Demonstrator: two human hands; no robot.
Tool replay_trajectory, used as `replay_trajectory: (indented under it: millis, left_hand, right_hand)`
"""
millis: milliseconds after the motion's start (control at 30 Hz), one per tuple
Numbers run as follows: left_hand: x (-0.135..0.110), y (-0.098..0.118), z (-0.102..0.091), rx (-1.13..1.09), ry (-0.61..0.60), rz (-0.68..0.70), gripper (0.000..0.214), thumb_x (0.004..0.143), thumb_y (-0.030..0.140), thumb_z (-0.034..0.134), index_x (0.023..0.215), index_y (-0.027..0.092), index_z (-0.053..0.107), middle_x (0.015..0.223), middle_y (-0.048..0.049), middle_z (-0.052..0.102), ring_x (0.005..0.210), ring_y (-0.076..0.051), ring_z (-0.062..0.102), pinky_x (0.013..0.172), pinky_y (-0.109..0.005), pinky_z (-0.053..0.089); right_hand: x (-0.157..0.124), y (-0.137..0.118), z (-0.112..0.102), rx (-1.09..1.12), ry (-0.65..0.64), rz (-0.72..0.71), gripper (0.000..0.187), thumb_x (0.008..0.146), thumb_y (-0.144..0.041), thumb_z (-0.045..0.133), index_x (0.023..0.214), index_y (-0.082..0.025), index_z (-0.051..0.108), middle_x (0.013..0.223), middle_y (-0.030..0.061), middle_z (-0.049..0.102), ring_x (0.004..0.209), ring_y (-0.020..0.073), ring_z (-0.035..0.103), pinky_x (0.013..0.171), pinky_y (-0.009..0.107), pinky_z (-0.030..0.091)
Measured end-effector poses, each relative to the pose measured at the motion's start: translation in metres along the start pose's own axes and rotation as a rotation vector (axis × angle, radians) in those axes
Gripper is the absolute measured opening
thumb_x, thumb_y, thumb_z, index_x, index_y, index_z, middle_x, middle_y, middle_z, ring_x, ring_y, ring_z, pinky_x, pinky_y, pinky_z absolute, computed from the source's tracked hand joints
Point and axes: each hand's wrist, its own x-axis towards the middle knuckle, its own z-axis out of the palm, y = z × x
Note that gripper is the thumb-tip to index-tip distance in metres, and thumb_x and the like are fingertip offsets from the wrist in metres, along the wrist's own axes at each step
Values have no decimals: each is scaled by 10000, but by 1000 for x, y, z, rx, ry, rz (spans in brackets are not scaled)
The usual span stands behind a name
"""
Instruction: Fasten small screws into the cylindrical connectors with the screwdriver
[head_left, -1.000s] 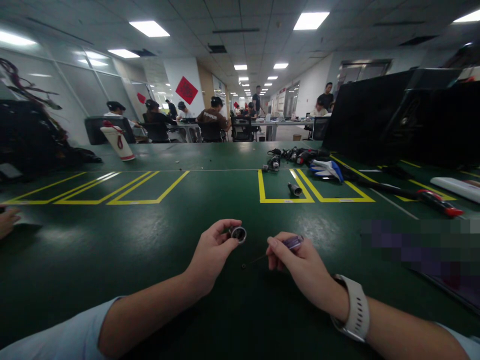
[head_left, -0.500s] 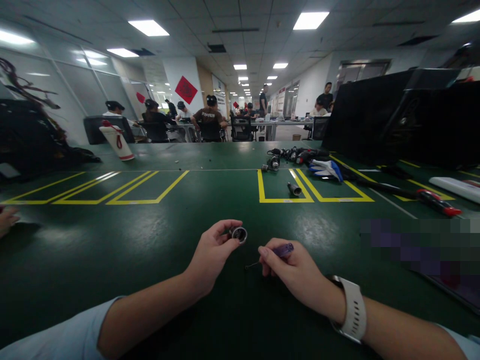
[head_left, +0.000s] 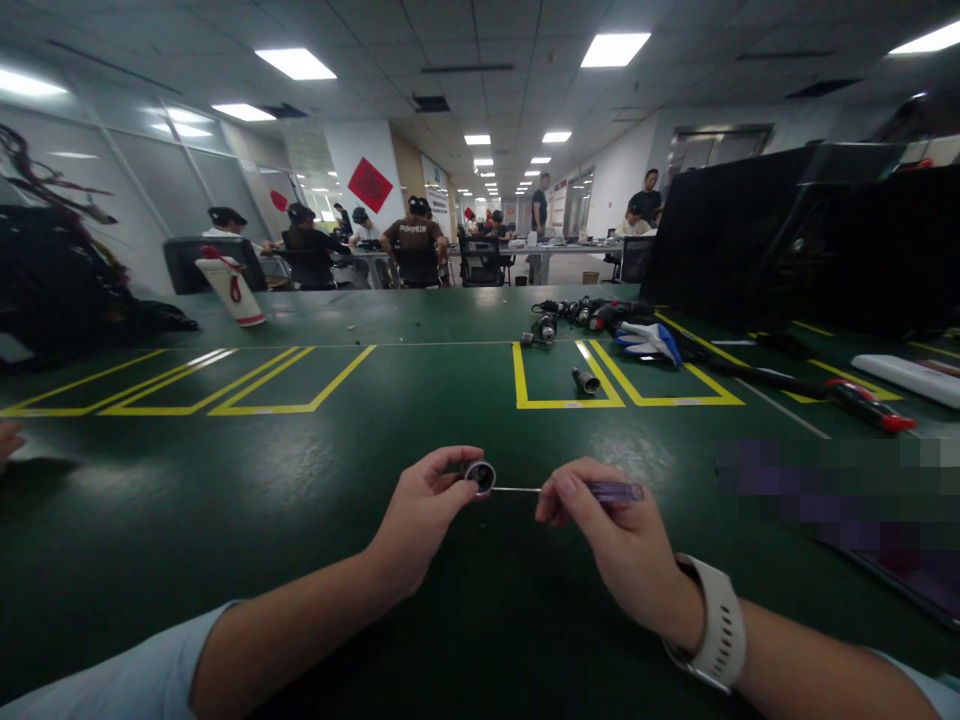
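Between its thumb and fingers, my left hand (head_left: 420,515) pinches a small round metal connector part (head_left: 481,478), its open ring end turned toward me. My right hand (head_left: 604,530) is closed round the purple handle of a small screwdriver (head_left: 616,492). The thin shaft points left, and its tip meets the right rim of the connector part; whether it goes inside I cannot tell. A similar dark metal cylindrical part (head_left: 586,381) lies inside a yellow taped box beyond my right hand.
Cables with metal connectors (head_left: 570,317), a blue-and-white glove (head_left: 649,343) and a red-and-black tool (head_left: 870,402) lie at the right. A white cup (head_left: 232,287) stands back left. Another person's hand (head_left: 9,440) shows at the left edge. Black monitors (head_left: 739,230) stand at the right.
My right hand has moved slightly right and turned the screwdriver level, bringing its tip from below up to the connector part. My left hand stays nearly still.
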Motion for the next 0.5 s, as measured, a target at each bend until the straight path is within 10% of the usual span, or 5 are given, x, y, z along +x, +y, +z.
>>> replay_trajectory:
  millis: [500]
  left_hand:
    - [0,4,0,33,36,-11,331,667,198,644,986,131,585,916,-77,687,829,-198,645,781,-335,493]
  right_hand:
    - [5,15,10,-59,-287,222,254,867,-363,449,827,-162,599,760,20,612,688,125,558,629,269,453]
